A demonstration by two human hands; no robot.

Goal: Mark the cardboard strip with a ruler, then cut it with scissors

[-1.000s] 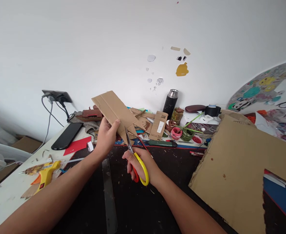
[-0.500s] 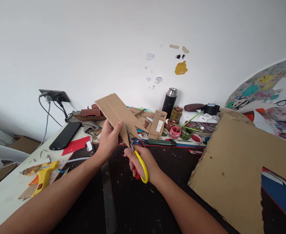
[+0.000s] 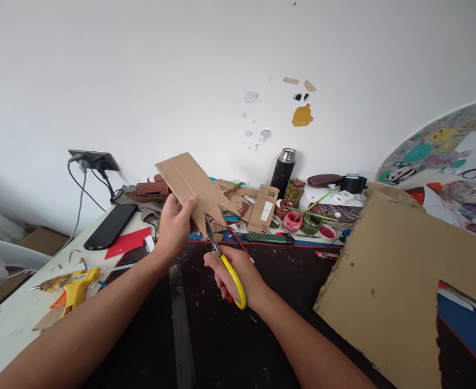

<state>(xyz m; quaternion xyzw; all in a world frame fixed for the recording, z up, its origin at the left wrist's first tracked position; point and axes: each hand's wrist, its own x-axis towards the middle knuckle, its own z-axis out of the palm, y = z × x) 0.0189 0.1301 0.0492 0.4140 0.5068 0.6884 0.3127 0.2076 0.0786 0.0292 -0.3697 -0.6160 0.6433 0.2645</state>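
A brown cardboard piece [image 3: 189,181], creased along its length, is pinched in my left hand [image 3: 175,222] with the thumb on its face. Its lower right end is cut into pointed flaps. My right hand [image 3: 235,270] grips a pair of scissors [image 3: 234,281] with yellow and red handles, the fingers wrapped through the loops. The scissor blades point up and left, touching the cut lower edge of the cardboard beside a flap. Both hands are raised over the dark work mat [image 3: 225,346].
A metal ruler [image 3: 181,324] lies on the mat. Left are a yellow glue gun [image 3: 75,292], a black phone-like slab [image 3: 110,227] and red paper [image 3: 128,241]. A large cardboard sheet [image 3: 387,281] covers the right. Paint jars [image 3: 292,220], a thermos [image 3: 283,170] and a green cutter [image 3: 268,237] line the back.
The cardboard and my left hand have shifted slightly left. The scissor blades have come away a little from deeper in the cardboard, and the cut flaps stand farther apart.
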